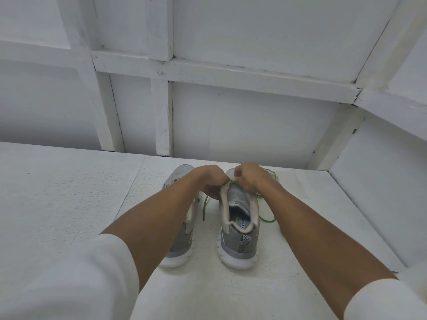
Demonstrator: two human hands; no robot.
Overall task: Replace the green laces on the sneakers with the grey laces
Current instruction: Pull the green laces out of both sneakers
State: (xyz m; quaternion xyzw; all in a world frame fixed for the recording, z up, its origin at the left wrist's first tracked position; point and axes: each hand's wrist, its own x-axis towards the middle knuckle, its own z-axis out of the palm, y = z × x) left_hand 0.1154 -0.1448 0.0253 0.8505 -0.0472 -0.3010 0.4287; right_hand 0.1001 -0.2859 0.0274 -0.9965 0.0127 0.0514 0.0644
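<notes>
Two grey sneakers stand side by side on a white tabletop (69,192), heels toward the person, toes toward the white panelled wall (254,116).

Both hands meet over the far end of the right-side sneaker (239,241), knuckles nearly touching. The left hand (209,181) has its fingers curled under and its fingertips pinched on the green lace (232,181). The right hand (250,179) is curled the same way, pinching the same lace just beside the left hand. Only a short bright bit of lace shows in the gap between the two hands.

Lace: thin, round cord, vivid lime green. One loose strand drops from beneath the left hand and trails down between the shoes, ending in a dark tip. More of it loops out beyond the right hand and lies slack on the tabletop below the right wrist.

Right-side sneaker: grey mesh upper, pale collar, thick white sole, a zigzag-patterned heel tab, and a blue insole label that is partly readable. Its mouth gapes open below the hands.

The left-side sneaker (182,247) is the same make and sits under the left forearm, which hides most of it. Its toe shows beyond the left hand.

White sleeves (80,285) are pushed up on both arms.
</notes>
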